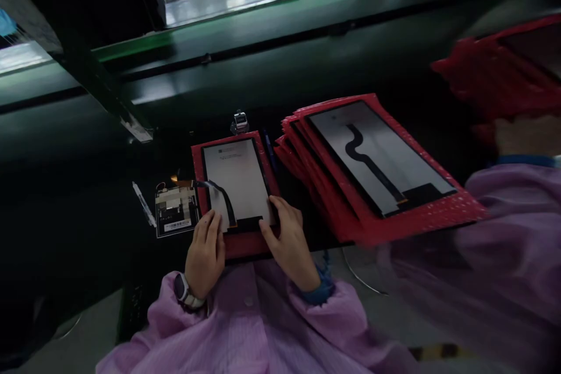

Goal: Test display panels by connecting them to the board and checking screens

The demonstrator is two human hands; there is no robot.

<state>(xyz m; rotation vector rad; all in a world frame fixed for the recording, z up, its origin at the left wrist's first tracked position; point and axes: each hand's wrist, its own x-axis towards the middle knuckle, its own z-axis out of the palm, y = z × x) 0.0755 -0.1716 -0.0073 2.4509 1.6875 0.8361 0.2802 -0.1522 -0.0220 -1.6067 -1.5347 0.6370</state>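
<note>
A display panel (239, 178) with a pale back and dark border lies on a red bubble-wrap sheet (199, 160) at the table's front edge. A black flex cable (225, 196) runs from it leftward to a small circuit board (177, 210) with a barcode label. My left hand (204, 254), a watch on its wrist, rests its outstretched fingers at the panel's lower left edge. My right hand (289, 239) lies at the lower right edge, thumb on the panel and apart from the fingers. Neither hand's fingers wrap around anything visible.
To the right stands a stack of red bubble-wrap sheets (324, 198) topped by another display panel (381, 158). A clear pen-like tool (144, 203), a blue pen (269, 149) and a small metal counter (239, 121) lie around. Far right, a co-worker's blurred hand (523, 134) is near more red wrap (477, 79).
</note>
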